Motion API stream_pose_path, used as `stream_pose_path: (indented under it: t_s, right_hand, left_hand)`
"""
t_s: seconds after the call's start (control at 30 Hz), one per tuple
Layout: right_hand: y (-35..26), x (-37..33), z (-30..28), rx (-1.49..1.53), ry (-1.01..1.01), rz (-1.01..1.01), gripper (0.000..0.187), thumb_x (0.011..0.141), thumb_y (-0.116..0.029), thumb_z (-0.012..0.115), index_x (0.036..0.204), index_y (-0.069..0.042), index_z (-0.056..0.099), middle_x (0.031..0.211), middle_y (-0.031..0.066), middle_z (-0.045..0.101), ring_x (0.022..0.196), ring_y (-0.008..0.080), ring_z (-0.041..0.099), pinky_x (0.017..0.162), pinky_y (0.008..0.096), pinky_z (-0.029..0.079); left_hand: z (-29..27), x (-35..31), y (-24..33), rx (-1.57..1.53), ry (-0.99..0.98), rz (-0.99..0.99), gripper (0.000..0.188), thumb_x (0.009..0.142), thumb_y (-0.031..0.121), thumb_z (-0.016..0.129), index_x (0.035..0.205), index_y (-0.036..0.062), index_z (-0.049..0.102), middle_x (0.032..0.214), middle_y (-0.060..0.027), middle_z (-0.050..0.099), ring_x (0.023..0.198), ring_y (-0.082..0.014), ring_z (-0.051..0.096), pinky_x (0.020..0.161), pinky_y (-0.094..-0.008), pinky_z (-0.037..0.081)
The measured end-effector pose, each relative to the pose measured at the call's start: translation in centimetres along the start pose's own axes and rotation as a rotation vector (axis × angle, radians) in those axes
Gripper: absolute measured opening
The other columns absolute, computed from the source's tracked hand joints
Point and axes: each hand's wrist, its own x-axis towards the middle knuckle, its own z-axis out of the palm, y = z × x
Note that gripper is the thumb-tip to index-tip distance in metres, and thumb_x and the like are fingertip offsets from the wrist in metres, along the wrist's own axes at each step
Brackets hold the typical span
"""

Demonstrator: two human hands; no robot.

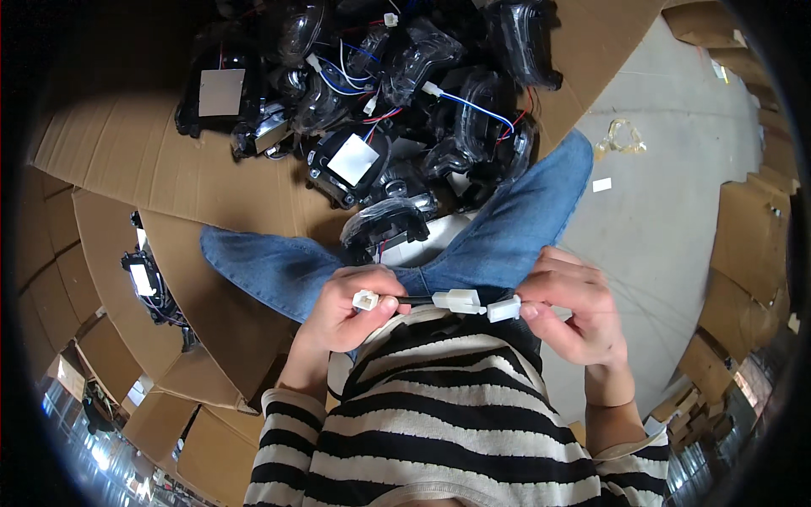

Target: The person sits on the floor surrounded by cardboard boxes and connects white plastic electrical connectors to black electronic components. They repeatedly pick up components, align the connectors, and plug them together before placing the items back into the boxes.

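Note:
In front of my striped shirt, my left hand (359, 311) is closed on a small white plug connector (365, 300), pinched under the thumb. A black cable runs right from those fingers to a second white connector (457, 300) between my hands. My right hand (583, 311) pinches another white connector (504, 309) by its right end. The two right-hand connectors lie end to end and look close to touching; whether they are joined I cannot tell. Just beyond my left hand, a clear-wrapped black lamp unit (387, 226) rests between my legs.
Many wrapped lamp units (473, 114) with wires and white plugs lie heaped on a cardboard sheet (144, 160) ahead. An open carton (220, 338) stands at left, with another lamp part (145, 279) beyond it. More cartons (748, 253) line the right, past the grey floor (650, 194).

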Motion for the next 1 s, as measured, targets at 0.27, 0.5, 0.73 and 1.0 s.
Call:
stream_pose_path:
  t_s: [0.27,0.5,0.73,1.0]
  right_hand:
    - [-0.2,0.0,-0.1,-0.142,-0.082,-0.021,0.005,0.067,-0.002,0.058,0.071,-0.003,0.055,0.059,0.0057,0.047,0.054,0.0215,0.043,0.048,0.0300,0.034]
    - [0.6,-1.4,1.1,-0.232,-0.018,-0.066,0.006,0.067,-0.003,0.059,0.071,-0.003,0.054,0.059,0.0057,0.045,0.053,0.0207,0.042,0.049,0.0299,0.034]
    - [1.3,-2.9,0.3,-0.037,0.008,0.001,0.004,0.068,-0.002,0.055,0.071,-0.001,0.054,0.063,0.0071,0.051,0.055,0.0203,0.045,0.050,0.0303,0.035]
    - [2.3,-3.5,0.9,0.032,0.007,0.027,0.002,0.070,-0.001,0.053,0.072,0.000,0.053,0.062,0.0086,0.051,0.054,0.0228,0.046,0.050,0.0312,0.036]
  left_hand:
    - [-0.6,0.1,-0.1,-0.046,-0.161,-0.010,0.008,0.076,0.006,0.051,0.073,-0.0009,0.055,0.063,-0.0072,0.058,0.056,-0.0192,0.053,0.051,-0.0290,0.040]
    - [0.7,0.1,0.5,-0.005,-0.253,-0.008,0.004,0.074,0.003,0.054,0.078,0.0006,0.055,0.066,-0.0079,0.059,0.057,-0.0213,0.053,0.054,-0.0298,0.040]
    - [-3.1,-5.2,4.1,0.283,0.072,0.210,0.017,0.067,0.006,0.062,0.082,0.0025,0.056,0.065,-0.0117,0.053,0.059,-0.0242,0.054,0.052,-0.0332,0.040]
    - [-13.3,-23.2,15.6,0.637,1.591,0.269,0.028,0.086,0.021,0.043,0.099,-0.0025,0.050,0.069,-0.0045,0.046,0.072,-0.0149,0.048,0.077,-0.0294,0.039]
